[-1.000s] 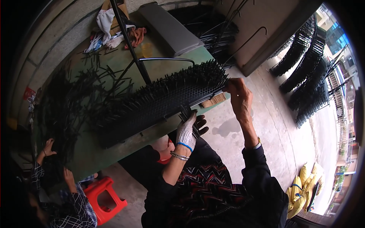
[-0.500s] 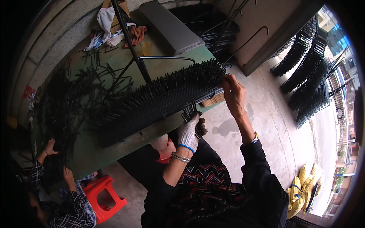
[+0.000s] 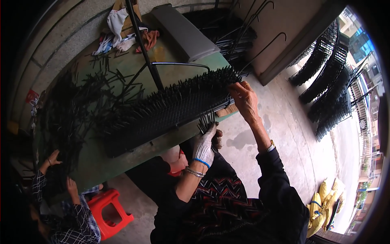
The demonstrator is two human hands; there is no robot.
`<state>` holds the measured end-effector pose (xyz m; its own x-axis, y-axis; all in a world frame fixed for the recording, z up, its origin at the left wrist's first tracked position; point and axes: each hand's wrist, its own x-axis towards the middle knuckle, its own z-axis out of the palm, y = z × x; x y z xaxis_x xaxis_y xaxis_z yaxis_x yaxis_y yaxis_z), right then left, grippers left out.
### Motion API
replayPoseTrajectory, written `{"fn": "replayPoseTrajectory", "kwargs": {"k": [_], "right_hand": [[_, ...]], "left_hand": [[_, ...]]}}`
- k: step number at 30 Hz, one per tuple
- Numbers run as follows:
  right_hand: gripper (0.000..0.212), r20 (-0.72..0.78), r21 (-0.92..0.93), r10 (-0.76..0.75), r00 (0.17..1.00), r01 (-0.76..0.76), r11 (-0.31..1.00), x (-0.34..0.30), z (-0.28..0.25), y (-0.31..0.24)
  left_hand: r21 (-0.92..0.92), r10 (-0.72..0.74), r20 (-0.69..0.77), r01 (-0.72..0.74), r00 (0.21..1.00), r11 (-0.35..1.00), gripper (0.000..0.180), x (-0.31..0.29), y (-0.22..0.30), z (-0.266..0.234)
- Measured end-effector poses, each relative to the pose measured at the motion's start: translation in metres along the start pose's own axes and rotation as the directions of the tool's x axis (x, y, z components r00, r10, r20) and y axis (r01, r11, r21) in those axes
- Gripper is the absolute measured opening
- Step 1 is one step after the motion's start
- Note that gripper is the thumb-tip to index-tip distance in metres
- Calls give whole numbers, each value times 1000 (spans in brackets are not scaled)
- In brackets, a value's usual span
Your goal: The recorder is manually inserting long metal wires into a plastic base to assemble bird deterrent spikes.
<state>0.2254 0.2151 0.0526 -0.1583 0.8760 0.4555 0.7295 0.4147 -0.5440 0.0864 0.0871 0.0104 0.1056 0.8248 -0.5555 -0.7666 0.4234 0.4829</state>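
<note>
Black plastic spikes cover one long strip [image 3: 170, 107] that lies on the green table [image 3: 122, 162], its long axis running from the lower left up to the upper right, the spikes pointing upward off its face. The right hand [image 3: 243, 99] is at the strip's upper-right end, bare, fingers bent and pinched on that end. The left hand [image 3: 204, 144], in a pale glove, sits just below the strip's near edge and is closed around one small bundle of black spikes [image 3: 206, 120] that stick up toward the strip. Many loose black spikes [image 3: 77, 110], too many to count, are scattered over the table's left part. At the far left, another person's two hands [image 3: 61, 173] rest among them, beside one red stool [image 3: 109, 211].
</note>
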Motion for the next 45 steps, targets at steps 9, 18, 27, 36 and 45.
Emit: {"fn": "replayPoseTrajectory", "kwargs": {"k": [9, 18, 27, 36, 45], "right_hand": [[22, -61, -141, -99, 993, 89, 986, -5, 7, 10], [31, 259, 192, 82, 962, -135, 972, -39, -16, -22], [9, 60, 326, 241, 969, -248, 913, -41, -33, -22], [9, -247, 116, 23, 969, 6, 993, -10, -8, 12], [11, -160, -94, -17, 987, 2, 996, -10, -2, 5]], "left_hand": [[21, 4, -57, -3, 998, 1000, 19, -8, -1, 3], [82, 27, -43, -23, 999, 996, 19, -13, -4, 6], [41, -14, -46, 16, 999, 999, 25, -14, -4, 5], [115, -69, -69, 77, 995, 990, 23, -13, -8, 8], [85, -60, -32, 63, 998, 994, 23, -15, -9, 4]]}}
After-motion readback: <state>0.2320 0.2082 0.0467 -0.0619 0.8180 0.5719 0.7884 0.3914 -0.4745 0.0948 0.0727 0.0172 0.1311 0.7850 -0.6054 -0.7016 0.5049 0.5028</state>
